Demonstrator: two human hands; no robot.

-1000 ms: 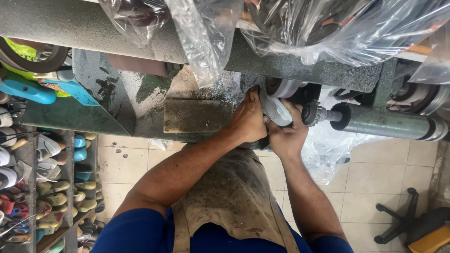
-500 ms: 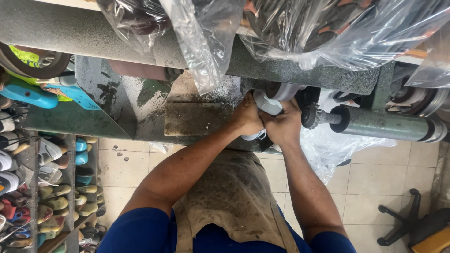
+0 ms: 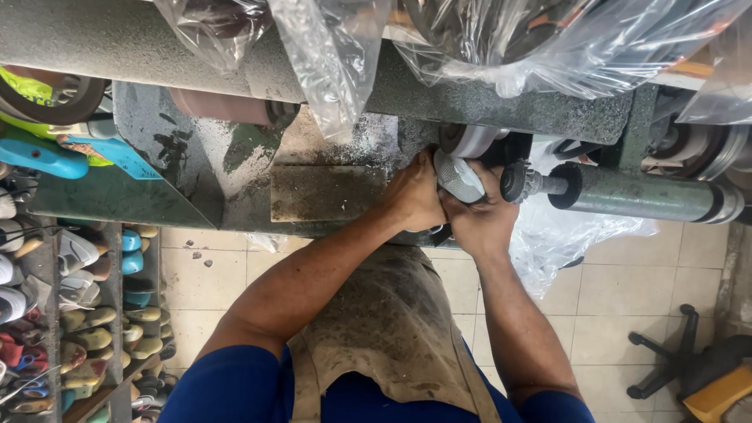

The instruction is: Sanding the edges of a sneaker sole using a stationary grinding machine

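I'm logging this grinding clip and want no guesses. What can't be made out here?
- Head view: most of the pale workpiece, covered by the left hand and right hand.
- Grinding wheel: mostly hidden by the machine housing.
- Plastic bags: contents blurred, cut by top edge.

Above your machine hang clear plastic bags (image 3: pixel 501 47), another clear plastic bag (image 3: pixel 572 243) droops under the shaft, with no labels or screens.

Two hands (image 3: pixel 415 200), one grey shoe (image 3: pixel 458 176)
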